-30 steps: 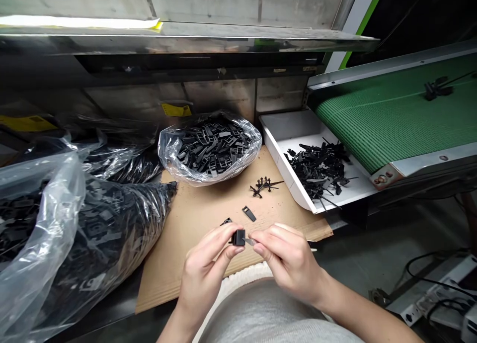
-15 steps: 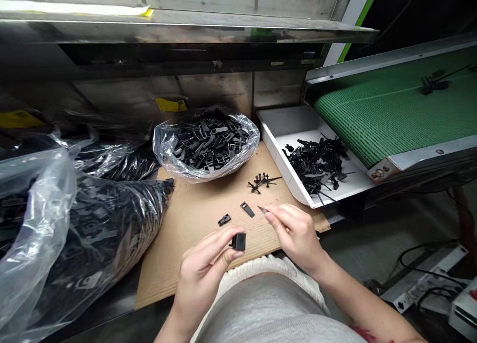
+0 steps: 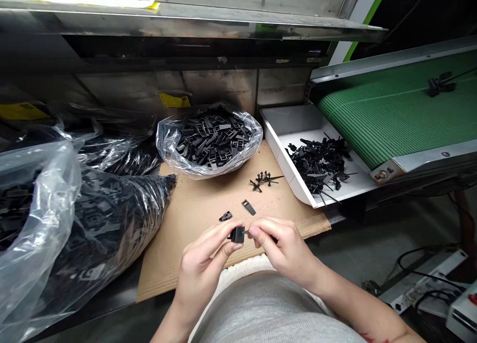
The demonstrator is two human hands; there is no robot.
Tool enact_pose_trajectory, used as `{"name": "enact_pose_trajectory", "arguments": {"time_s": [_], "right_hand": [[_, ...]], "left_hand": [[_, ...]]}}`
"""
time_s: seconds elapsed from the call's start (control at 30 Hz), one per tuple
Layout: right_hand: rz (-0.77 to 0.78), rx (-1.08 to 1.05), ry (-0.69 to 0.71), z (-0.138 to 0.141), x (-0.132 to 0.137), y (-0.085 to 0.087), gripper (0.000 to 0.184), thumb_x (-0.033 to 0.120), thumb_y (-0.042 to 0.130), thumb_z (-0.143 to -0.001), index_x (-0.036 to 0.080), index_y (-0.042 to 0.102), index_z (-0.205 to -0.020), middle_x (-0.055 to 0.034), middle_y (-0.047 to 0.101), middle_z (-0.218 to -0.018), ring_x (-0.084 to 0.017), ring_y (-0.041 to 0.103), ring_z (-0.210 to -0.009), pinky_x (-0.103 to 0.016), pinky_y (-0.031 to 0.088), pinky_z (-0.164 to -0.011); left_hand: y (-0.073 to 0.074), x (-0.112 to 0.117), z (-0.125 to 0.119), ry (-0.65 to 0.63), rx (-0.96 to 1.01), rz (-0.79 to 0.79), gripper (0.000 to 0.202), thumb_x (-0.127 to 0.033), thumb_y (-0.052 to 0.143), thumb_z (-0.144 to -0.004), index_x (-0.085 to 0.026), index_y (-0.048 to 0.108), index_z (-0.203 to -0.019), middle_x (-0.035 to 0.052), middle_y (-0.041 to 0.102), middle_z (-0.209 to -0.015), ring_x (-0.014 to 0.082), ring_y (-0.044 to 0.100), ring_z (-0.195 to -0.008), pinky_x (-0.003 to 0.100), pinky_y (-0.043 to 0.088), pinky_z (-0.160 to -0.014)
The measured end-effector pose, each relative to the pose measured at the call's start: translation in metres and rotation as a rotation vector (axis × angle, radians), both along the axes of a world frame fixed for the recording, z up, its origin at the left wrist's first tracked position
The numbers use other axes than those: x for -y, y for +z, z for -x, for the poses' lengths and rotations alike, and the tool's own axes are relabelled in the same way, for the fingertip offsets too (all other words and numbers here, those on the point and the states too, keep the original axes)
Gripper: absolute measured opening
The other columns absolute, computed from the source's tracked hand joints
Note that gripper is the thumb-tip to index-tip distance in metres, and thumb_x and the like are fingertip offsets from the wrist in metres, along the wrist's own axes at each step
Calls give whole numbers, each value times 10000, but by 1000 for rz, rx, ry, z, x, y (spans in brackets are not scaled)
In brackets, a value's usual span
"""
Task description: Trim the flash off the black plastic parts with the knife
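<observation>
My left hand (image 3: 204, 256) pinches a small black plastic part (image 3: 237, 234) with a square end face, between thumb and fingertips. Close against its right side is my right hand (image 3: 281, 241), closed round a craft knife whose thin pointed blade (image 3: 247, 232) reaches the part's edge. Its handle is mostly hidden in the fingers. On the cardboard sheet (image 3: 194, 209) just beyond my hands lie a flat black clip with a square opening (image 3: 248, 207) and another small black part (image 3: 225, 216). Farther back lies a black branched sprue (image 3: 265, 180).
A clear plastic bag (image 3: 164, 144) full of black clips stands behind. At left, bulging bags (image 3: 122, 214) hold more black parts. A white tray (image 3: 288, 176) with sprues and parts sits under the end of a green conveyor belt (image 3: 387, 109). A metal shelf (image 3: 208, 25) juts out above.
My right hand has moved left and slightly down, bringing the knife blade from above the cardboard to the part. My left hand still holds the part, nearly in place.
</observation>
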State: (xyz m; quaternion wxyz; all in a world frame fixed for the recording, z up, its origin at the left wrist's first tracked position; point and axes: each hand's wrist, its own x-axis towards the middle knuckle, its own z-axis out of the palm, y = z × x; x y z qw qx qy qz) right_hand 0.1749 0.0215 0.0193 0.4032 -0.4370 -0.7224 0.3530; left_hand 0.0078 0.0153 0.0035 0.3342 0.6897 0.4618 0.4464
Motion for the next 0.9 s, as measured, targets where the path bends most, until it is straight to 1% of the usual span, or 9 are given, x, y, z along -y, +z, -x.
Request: {"name": "enact_pose_trajectory", "arguments": {"time_s": [0.2, 0.27, 0.33, 0.4, 0.5, 0.6, 0.7, 0.8, 0.9], "right_hand": [[115, -31, 156, -2, 7, 4, 241, 127, 451, -855, 165, 515, -626, 29, 506, -583, -83, 487, -561, -186, 377, -559], [169, -92, 90, -7, 6, 2, 250, 172, 438, -873, 166, 522, -638, 32, 510, -581, -74, 469, -513, -188, 377, -530], [203, -123, -4, -12, 2, 0, 262, 213, 424, -888, 164, 528, -653, 34, 512, -580, -64, 436, -463, -198, 382, -527], [219, -102, -38, -15, 0, -4, 276, 229, 423, -891, 164, 525, -644, 40, 493, -557, -61, 417, -446, -210, 389, -548], [210, -51, -51, -16, 0, -9, 285, 216, 414, -894, 166, 516, -633, 46, 455, -525, -71, 424, -461, -209, 373, -525], [135, 11, -69, -13, 3, -9, 267, 186, 412, -891, 168, 529, -651, 30, 484, -562, -84, 459, -502, -208, 370, -509], [-18, 71, -92, -9, 5, -6, 184, 144, 417, -884, 177, 588, -826, -3, 573, -684, -108, 529, -599, -219, 410, -558], [-224, 115, -125, -6, 5, -5, 188, 107, 437, -869, 166, 588, -964, -38, 636, -774, -135, 571, -670, -249, 444, -615], [-380, 162, -129, -3, 3, -7, 171, 88, 466, -849, 136, 604, -937, -62, 659, -784, -152, 583, -684, -273, 464, -628]], "left_hand": [[-1, -7, -5, 130, 17, 134, 183, -236, 616, -745, -213, 694, -910, 40, 679, -939, 197, 608, -880, 272, 466, -810], [-1, -12, -5, 148, 28, 178, 171, -268, 643, -709, -204, 708, -853, 46, 646, -868, 207, 579, -854, 292, 453, -790], [-3, -16, -3, 148, 46, 260, 213, -309, 646, -700, -186, 705, -864, 26, 593, -708, 178, 557, -701, 281, 461, -674], [-4, -17, 1, 95, 124, 380, 301, -361, 605, -745, -166, 662, -967, -6, 546, -587, 133, 504, -540, 255, 443, -552], [-2, -15, 0, -98, 360, 455, 330, -453, 499, -808, -169, 588, -949, 28, 606, -694, 136, 541, -565, 253, 445, -539], [5, -11, -7, -78, 495, 438, 184, -361, 511, -828, -209, 530, -930, 19, 625, -778, 113, 546, -572, 223, 434, -527], [10, -8, -13, 45, 463, 500, 333, -233, 586, -784, -243, 500, -1105, -5, 647, -788, 105, 561, -612, 214, 464, -607], [10, -6, -12, 91, 370, 498, 187, -229, 634, -737, -213, 636, -922, 2, 663, -822, 123, 596, -696, 209, 484, -683], [11, -4, -9, 122, 280, 400, 96, -231, 632, -739, -224, 685, -819, -4, 659, -856, 129, 594, -735, 191, 480, -679]]}}
